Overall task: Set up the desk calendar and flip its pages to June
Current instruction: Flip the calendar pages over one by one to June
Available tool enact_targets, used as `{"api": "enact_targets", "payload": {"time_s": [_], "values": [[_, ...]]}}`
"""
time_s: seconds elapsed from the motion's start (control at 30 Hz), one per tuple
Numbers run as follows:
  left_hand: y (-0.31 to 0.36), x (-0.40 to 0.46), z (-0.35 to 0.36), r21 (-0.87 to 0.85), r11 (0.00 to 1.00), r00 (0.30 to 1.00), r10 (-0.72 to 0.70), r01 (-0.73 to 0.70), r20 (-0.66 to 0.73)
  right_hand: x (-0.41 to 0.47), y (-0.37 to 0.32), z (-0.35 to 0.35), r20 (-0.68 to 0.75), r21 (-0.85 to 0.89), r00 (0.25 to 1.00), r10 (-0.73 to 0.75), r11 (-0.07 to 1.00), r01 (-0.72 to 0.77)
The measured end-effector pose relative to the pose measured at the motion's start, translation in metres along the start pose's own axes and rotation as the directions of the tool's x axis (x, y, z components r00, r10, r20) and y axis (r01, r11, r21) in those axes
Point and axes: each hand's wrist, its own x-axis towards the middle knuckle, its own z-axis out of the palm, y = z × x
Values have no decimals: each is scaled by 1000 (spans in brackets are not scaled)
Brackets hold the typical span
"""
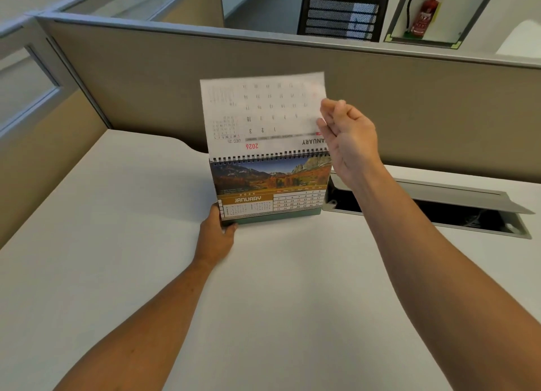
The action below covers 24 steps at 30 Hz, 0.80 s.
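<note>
The desk calendar (270,190) is stood upright on the desk (131,244), just in front of the partition (146,77). Its lower left corner is gripped by the left hand (216,237). A lifted page (260,115) is held above the spiral binding, its right edge pinched by the right hand (347,139). An open cable tray (439,212) is set into the desk below and right of the right hand.

My left hand (216,235) is low and out in front, fingers wrapped round a corner with the thumb on the near side. My right hand (347,137) is up higher, arm stretched out, fingers loosely curled and pinching a sheet's edge.
</note>
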Motion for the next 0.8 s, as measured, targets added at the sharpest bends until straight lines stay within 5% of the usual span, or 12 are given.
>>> {"api": "enact_targets", "payload": {"time_s": [0.13,0.23,0.33,0.53,0.8], "values": [[0,0,0,4,1000,1000,3,-3,-2,-7,16,-10,-67,-290,981,-185,944,158],[1,0,0,9,1000,1000,7,-7,-11,-21,35,-25,-245,-375,924,-293,908,188],[1,0,0,4,1000,1000,-3,3,-7,-31,66,-44,-408,-389,891,-200,921,29],[2,-1,0,2,1000,1000,-6,6,-2,-57,117,-67,-307,-518,943,127,809,-278],[3,-1,0,12,1000,1000,-21,21,4,-65,120,-75,-338,-606,940,58,751,-264]]}}
